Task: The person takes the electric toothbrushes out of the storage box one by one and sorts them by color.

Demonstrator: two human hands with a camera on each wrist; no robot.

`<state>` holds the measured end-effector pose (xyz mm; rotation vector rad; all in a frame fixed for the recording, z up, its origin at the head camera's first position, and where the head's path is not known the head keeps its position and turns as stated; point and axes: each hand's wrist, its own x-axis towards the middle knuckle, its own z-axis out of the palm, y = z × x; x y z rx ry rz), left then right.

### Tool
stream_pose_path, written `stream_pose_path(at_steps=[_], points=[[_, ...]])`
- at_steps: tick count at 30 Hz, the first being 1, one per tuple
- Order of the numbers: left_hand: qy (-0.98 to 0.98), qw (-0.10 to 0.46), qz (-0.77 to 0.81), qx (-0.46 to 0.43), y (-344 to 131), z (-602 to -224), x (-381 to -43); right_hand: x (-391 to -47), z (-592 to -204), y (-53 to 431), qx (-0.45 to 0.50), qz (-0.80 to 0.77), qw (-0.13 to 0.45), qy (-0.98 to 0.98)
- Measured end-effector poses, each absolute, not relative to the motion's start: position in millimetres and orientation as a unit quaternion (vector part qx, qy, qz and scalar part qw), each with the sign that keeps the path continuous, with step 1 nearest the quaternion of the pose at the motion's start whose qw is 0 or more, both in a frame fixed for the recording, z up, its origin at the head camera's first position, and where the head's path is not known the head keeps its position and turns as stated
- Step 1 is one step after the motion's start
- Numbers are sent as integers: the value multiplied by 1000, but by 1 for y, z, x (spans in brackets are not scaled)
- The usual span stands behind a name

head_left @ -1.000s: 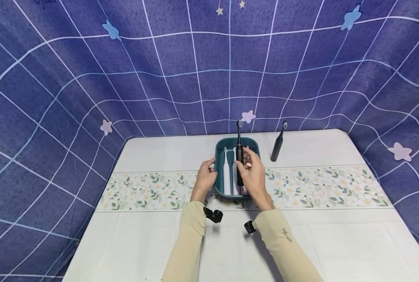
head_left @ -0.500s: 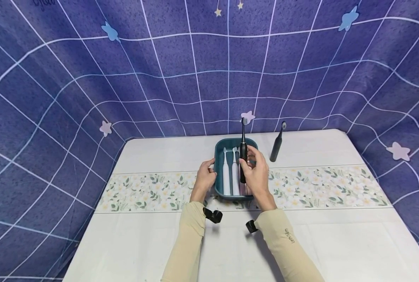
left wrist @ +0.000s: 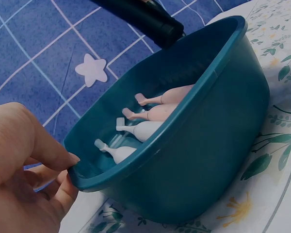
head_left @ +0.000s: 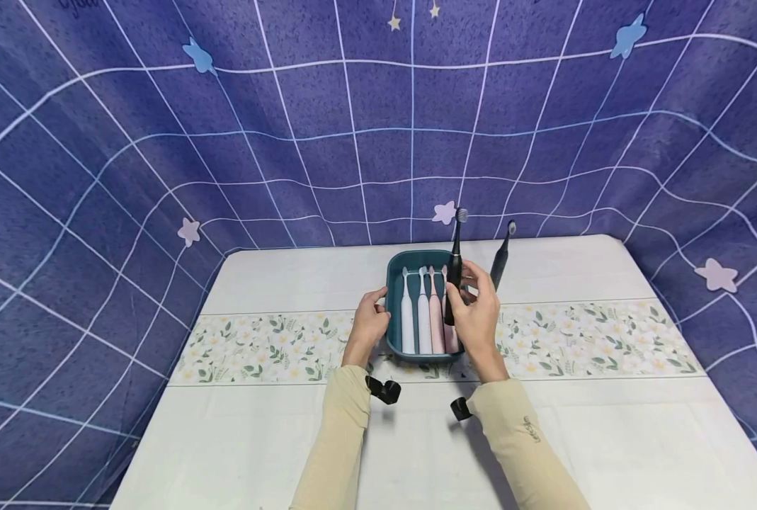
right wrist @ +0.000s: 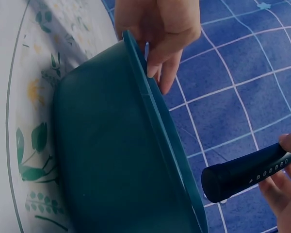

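My right hand pinches a black electric toothbrush by its handle, head pointing up, over the right side of a dark green tub. In the right wrist view the black handle is seen end-on, with thumb and fingers on it. At the tub's left rim, my left hand grips the edge; its fingers straddle the rim in the left wrist view. Two white toothbrushes and two pink ones lie side by side inside the tub, heads toward the back.
Another black toothbrush stands on the table right of the tub, partly behind my right hand. The white table has a floral band. A blue star-patterned curtain rises behind the table's back edge.
My right hand has carried the black toothbrush rightward and slightly up, uncovering the pink toothbrushes in the tub. My left hand keeps its place on the rim.
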<state>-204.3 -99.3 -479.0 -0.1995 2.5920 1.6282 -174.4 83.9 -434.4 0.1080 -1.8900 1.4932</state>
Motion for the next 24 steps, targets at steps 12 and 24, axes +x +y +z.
stream_pose_path(at_steps=[12,24], points=[[844,24,533,-56,-99,-480,-203,-168,-425,95,34,568,395,-722],[841,25,537,-56,-98,-477,-202,-167,-426,113,9,562,426,-709]])
